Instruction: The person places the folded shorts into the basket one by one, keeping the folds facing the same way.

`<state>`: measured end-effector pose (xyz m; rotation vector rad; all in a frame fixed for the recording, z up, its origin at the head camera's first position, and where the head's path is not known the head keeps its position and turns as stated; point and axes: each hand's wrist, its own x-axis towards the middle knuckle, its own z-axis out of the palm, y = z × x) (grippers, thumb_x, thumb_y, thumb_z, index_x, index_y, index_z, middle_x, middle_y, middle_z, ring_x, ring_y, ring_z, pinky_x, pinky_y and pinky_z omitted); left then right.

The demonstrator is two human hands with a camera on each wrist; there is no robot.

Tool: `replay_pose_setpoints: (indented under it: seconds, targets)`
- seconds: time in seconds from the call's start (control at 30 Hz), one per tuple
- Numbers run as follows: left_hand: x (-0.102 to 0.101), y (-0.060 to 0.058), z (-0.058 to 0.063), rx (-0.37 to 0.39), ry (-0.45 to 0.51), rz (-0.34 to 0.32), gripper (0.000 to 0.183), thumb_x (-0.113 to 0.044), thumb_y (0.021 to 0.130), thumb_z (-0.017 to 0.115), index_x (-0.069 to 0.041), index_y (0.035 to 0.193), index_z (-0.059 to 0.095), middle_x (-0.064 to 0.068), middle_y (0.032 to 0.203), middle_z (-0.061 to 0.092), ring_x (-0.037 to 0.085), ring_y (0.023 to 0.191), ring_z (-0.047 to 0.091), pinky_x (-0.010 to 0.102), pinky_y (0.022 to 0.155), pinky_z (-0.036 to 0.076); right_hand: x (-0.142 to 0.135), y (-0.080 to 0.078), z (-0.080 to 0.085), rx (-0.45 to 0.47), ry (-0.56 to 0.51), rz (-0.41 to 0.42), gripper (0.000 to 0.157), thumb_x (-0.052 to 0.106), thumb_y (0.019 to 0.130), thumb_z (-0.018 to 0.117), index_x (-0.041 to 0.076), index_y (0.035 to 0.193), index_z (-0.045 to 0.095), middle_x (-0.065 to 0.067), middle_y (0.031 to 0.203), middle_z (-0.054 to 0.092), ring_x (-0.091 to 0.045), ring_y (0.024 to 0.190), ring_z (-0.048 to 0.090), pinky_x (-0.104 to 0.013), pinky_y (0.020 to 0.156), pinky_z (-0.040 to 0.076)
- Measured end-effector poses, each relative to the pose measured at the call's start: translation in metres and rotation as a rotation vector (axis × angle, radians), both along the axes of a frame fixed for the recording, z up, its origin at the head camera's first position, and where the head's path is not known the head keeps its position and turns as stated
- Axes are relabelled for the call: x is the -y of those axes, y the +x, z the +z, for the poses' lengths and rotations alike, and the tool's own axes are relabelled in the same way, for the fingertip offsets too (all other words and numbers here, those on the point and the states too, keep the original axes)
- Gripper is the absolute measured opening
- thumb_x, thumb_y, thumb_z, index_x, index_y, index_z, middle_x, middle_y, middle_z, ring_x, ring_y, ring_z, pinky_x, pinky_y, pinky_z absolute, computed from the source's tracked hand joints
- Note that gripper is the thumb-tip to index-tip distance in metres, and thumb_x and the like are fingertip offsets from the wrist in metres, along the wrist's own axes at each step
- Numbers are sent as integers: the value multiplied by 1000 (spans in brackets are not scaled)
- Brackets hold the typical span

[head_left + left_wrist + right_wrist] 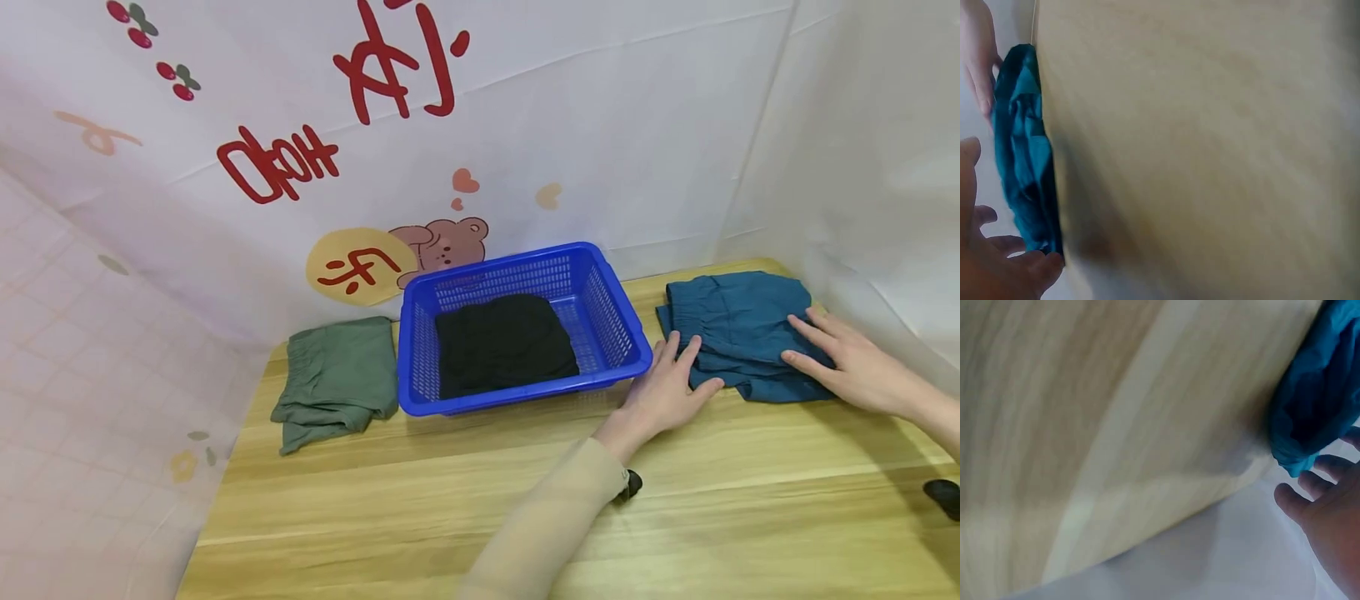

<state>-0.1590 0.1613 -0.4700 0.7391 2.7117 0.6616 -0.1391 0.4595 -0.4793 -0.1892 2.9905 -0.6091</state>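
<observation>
The folded teal fabric garment (738, 321) is touched, ungripped, by the loose-fingered left hand (662, 398) and right hand (855, 360); it could be skewed by uneven pressure.

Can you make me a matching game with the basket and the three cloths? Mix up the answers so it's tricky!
Things:
1. Basket
2. Black cloth
3. Green cloth
4. Blue cloth

Where or what:
A. Between the left hand and the right hand
B. Inside something with holes in its sides
C. Has a cloth in it
D. Left of the basket

Right pairs: 1-C, 2-B, 3-D, 4-A
</observation>
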Motion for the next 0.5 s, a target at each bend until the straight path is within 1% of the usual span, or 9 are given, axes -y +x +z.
replay_pose_setpoints:
  seconds: [0.13, 0.23, 0.33, 0.43, 0.5]
  targets:
    - [-1, -3, -7, -13, -70, 2, 70, -67, 106, 41, -43, 167, 16, -10, 179, 14, 12, 167, 19, 28, 129, 34, 3, 0, -4, 67, -37, 35, 75, 39, 112, 48, -3, 166, 18, -44, 167, 9, -72, 148, 14, -84, 111, 22]
    - [-2, -4, -10, -41, -118, -15, 71, -67, 106, 41, -42, 168, 17, -10, 178, 19, 11, 165, 24, 26, 128, 35, 5, 1, -6, 100, -51, 56, 74, 39, 112, 49, -5, 165, 23, -44, 166, 14, -73, 145, 20, -82, 107, 27]
    - [-2, -5, -9, -57, -127, -24, 72, -67, 106, 41, -41, 168, 17, -11, 174, 29, 9, 161, 32, 25, 126, 38, 7, 3, -7, 98, -38, 62, 72, 40, 112, 50, -6, 163, 28, -45, 164, 20, -72, 144, 25, -81, 107, 30]
    - [-3, -4, -5, -38, -124, -11, 71, -68, 105, 41, -42, 168, 17, -12, 169, 36, 7, 156, 38, 23, 123, 40, 8, 5, -8, 76, -31, 72, 68, 38, 111, 52, -8, 159, 36, -45, 162, 27, -72, 142, 29, -80, 106, 32]
    - [-4, -3, -3, -21, -126, -2, 68, -68, 106, 40, -43, 166, 20, -12, 166, 39, 5, 153, 41, 21, 119, 42, 9, 8, -7, 65, -33, 78, 66, 37, 111, 53, -8, 157, 40, -46, 160, 29, -72, 141, 31, -81, 106, 32]
